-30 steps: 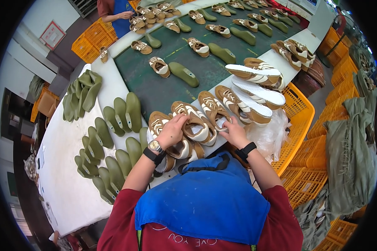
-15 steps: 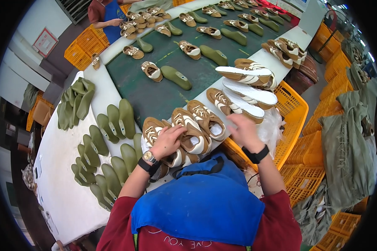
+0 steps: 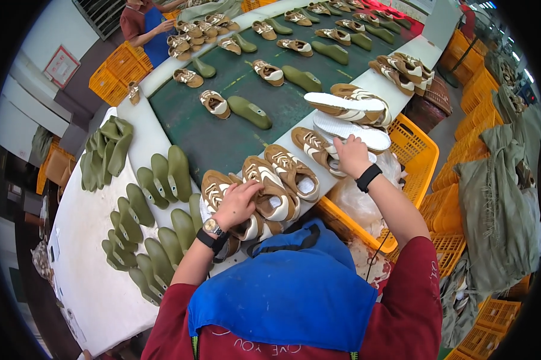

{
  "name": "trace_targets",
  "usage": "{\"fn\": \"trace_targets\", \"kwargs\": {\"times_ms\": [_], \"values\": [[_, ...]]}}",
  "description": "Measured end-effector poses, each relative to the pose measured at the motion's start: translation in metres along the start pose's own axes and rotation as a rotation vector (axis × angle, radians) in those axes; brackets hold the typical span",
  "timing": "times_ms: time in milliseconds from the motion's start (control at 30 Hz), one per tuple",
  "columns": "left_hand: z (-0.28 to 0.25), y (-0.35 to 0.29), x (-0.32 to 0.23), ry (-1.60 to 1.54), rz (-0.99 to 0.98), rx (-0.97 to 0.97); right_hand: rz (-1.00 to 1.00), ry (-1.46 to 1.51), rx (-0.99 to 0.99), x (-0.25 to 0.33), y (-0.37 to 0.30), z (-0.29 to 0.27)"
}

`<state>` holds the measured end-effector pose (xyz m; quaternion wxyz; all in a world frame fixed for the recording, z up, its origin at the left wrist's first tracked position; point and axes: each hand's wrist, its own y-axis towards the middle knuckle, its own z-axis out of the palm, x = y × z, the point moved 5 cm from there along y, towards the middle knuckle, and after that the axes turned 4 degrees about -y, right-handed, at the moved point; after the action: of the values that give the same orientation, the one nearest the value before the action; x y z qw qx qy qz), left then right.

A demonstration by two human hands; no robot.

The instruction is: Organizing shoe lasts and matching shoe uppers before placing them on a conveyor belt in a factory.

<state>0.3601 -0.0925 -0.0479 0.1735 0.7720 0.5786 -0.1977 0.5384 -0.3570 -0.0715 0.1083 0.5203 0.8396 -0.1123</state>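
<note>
Several brown-and-white sneakers (image 3: 277,186) stand bunched at the near edge of the table. My left hand (image 3: 237,201) lies across them, fingers spread over the shoe uppers and the thumb hidden. To the right, my right hand (image 3: 352,157) has its fingers bent around the heel end of a sneaker in the right-hand pile; the hand hides part of that shoe. Beside it is a laced sneaker (image 3: 312,144). Just behind the hand, a shoe lies tipped with its white sole (image 3: 349,129) showing, and another white-soled shoe (image 3: 342,102) lies farther back.
Green shoe lasts (image 3: 179,171) fill the white tabletop at left. Sneakers and lasts sit in rows on the green surface (image 3: 186,129). A yellow crate (image 3: 423,156) holding clear plastic stands by my right arm. Across the table is a person in a blue apron (image 3: 155,39).
My right hand has moved up and slightly right, onto the right-hand pile of sneakers, and its fingers have bent around a shoe. My left hand stays on the near sneakers.
</note>
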Motion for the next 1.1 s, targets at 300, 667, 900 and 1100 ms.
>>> {"fn": "trace_targets", "kwargs": {"times_ms": [300, 667, 900, 1100], "values": [[-0.002, -0.003, 0.001, 0.001, -0.027, -0.004, 0.048, 0.063, -0.135, -0.004, 0.018, -0.003], [0.002, -0.008, 0.005, 0.019, -0.004, -0.046, -0.138, 0.079, -0.281, -0.02, 0.027, -0.033], [-0.001, -0.008, 0.003, 0.005, -0.034, -0.028, -0.272, 0.892, -0.214, -0.047, 0.008, -0.078], [-0.001, -0.007, 0.003, -0.01, -0.033, -0.03, -0.379, 1.78, 0.544, -0.015, 0.025, -0.042]]}}
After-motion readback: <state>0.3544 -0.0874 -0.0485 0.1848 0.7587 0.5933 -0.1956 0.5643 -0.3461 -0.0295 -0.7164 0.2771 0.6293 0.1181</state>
